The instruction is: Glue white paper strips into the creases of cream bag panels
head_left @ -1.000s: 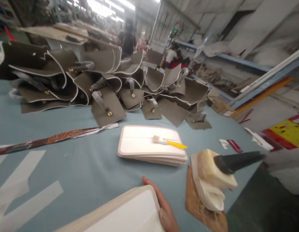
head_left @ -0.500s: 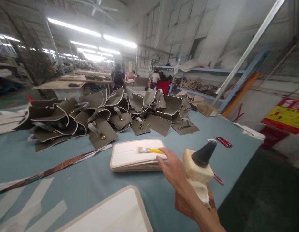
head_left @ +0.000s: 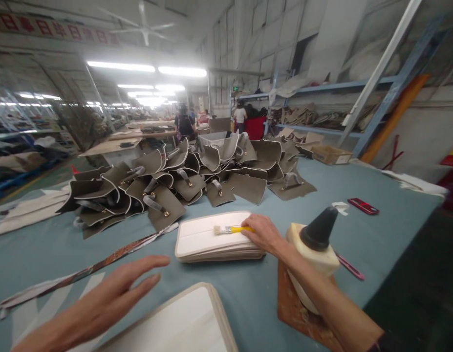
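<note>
A paintbrush (head_left: 233, 229) with a yellow handle and pale bristles lies on a stack of white, beige-edged panels (head_left: 197, 233). My right hand (head_left: 262, 231) has its fingers closed round the end of the brush handle. At the lower left, my left hand (head_left: 127, 288) hangs with fingers stretched out, holding nothing, above the table. Just beside it is a second stack of white panels (head_left: 189, 318), partly cut off by the bottom edge. Behind my right forearm stands a cream glue bottle (head_left: 297, 234) with a black cone nozzle, on a brown stained board (head_left: 290, 303).
Grey-brown bag pieces with handles (head_left: 167, 195) are heaped across the back of the blue-green table (head_left: 255, 303). A patterned strip (head_left: 119, 255) lies at left. Toward the right are a red-and-black object (head_left: 363, 206), a pink tool (head_left: 350, 266) and a cardboard box (head_left: 331, 154).
My right hand has closed on the brush handle. My left hand has come into view from the lower left. The whole view has shifted slightly.
</note>
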The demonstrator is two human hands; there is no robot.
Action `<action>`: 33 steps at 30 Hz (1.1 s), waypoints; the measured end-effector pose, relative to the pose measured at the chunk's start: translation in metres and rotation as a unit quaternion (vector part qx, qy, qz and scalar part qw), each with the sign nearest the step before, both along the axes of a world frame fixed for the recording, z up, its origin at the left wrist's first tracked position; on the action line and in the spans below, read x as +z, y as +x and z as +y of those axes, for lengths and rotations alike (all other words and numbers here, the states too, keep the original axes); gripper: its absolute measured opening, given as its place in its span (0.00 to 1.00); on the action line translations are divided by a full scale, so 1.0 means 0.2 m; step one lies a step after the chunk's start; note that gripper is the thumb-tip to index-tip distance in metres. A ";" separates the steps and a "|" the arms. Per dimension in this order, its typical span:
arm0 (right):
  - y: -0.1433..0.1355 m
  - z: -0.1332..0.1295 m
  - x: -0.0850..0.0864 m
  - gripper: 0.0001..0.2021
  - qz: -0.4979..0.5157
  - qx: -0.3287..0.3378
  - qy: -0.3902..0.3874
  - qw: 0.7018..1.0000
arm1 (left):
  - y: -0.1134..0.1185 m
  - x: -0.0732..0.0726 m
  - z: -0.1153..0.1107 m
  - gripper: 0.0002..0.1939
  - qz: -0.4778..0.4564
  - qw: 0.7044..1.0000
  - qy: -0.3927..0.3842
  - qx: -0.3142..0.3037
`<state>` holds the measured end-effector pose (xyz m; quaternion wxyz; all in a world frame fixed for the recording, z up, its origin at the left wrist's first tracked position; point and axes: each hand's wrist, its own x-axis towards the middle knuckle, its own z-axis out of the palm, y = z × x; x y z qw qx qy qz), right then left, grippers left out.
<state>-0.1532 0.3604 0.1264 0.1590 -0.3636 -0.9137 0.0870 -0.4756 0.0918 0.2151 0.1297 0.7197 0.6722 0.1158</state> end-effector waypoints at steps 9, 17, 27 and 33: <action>-0.02 0.07 0.10 0.05 -0.046 0.049 -0.027 0.997 | 0.29 -0.14 0.60 0.23 0.016 0.979 -0.086 -0.184; 0.01 0.08 0.17 0.04 -0.056 0.046 -0.097 0.993 | 0.28 -0.17 0.61 0.27 0.038 0.972 -0.115 -0.201; 0.00 0.09 0.29 0.12 0.032 -0.026 -0.196 0.980 | 0.26 -0.19 0.62 0.31 0.024 0.971 -0.119 -0.206; -0.10 0.03 0.27 0.24 0.330 -0.042 -0.349 0.876 | 0.26 -0.20 0.63 0.30 0.020 0.971 -0.125 -0.201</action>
